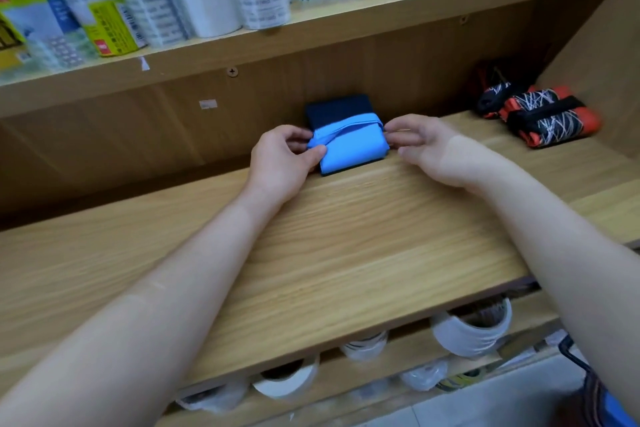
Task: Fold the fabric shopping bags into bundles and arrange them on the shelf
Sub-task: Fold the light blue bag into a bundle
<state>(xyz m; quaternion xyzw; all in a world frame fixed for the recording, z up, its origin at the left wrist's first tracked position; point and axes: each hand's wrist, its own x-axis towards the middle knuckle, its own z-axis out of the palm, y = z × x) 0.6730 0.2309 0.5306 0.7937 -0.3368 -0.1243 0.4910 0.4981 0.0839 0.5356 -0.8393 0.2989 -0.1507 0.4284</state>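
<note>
head: fingers (317,152) on blue bundle (353,151) (apparently)

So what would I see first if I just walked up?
The bright blue bundle in the middle of the shelf, lying on a dark bundle: the left hand pinches one side, the right hand touches the other. Then the orange-and-black bundles at the far right.

Bright even light, blurred warped edges
</note>
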